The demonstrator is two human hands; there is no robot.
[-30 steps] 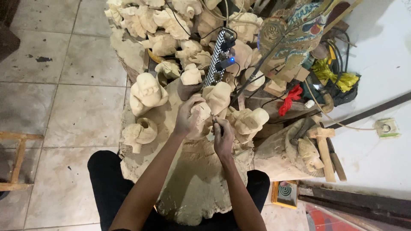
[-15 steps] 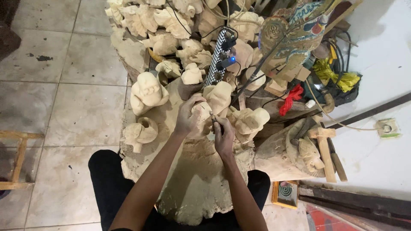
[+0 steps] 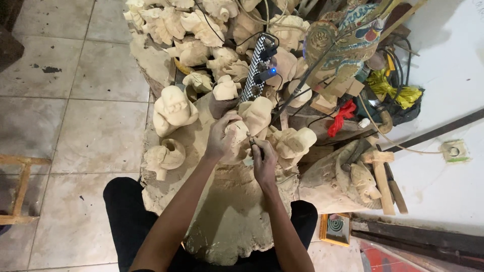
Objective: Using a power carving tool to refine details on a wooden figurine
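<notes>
Left hand point(image 3: 220, 138) wraps a pale wooden carving point(image 3: 237, 141), steadying it on the big wood block point(image 3: 227, 211) over the lap. Right hand point(image 3: 263, 163) has a tight grip on a small carving tool point(image 3: 253, 145), tip at the carving. Best done with short, shallow cuts, left fingers kept clear of the tip. Count: two hands, one tool, one power strip point(image 3: 258, 65), well over a dozen unfinished carvings point(image 3: 174, 108) around; exact number unclear.

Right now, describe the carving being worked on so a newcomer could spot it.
Start at the big pale slab across the person's lap. At its far end the left hand grips a small unpainted wooden figure, and the right hand holds a thin tool beside it. It alone is held; its neighbours lie loose.
</notes>
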